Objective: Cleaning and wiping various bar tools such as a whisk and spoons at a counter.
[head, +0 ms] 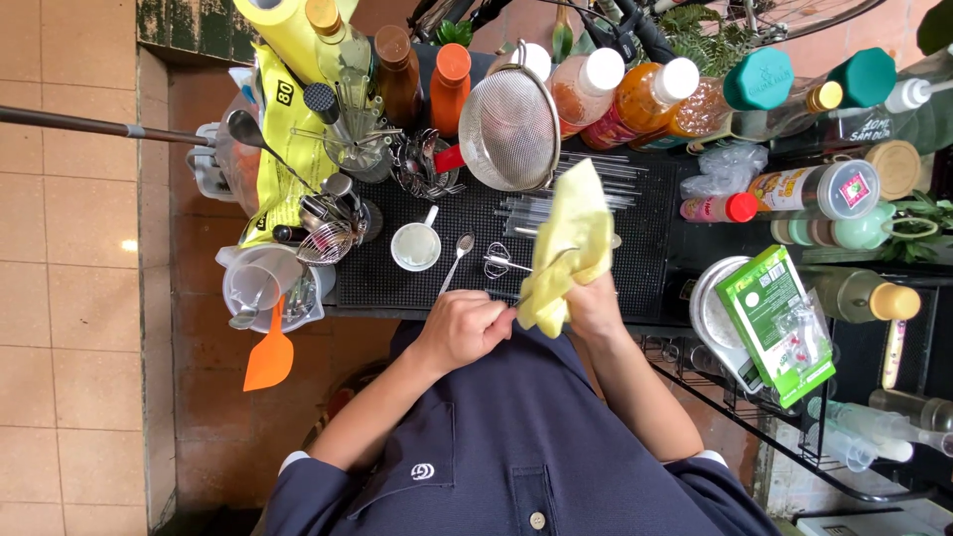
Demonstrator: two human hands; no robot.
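Note:
My right hand (pixel 596 306) grips a yellow cloth (pixel 568 248), which is bunched up and stands above the black bar mat (pixel 655 258). My left hand (pixel 463 328) is closed in a fist just left of the cloth and pinches the end of a thin metal utensil (pixel 514 301). The rest of the utensil is wrapped inside the cloth, so I cannot tell its kind. On the mat just beyond my hands lie a metal spoon (pixel 458 256), a small whisk (pixel 499 262) and a small white cup (pixel 416 245).
A steel mesh strainer (pixel 509 129) and a row of sauce and syrup bottles (pixel 635 94) stand at the back. To the left are a clear jug (pixel 260 283) with an orange spatula (pixel 269 359), and to the right a green packet (pixel 776 323) on a metal tin.

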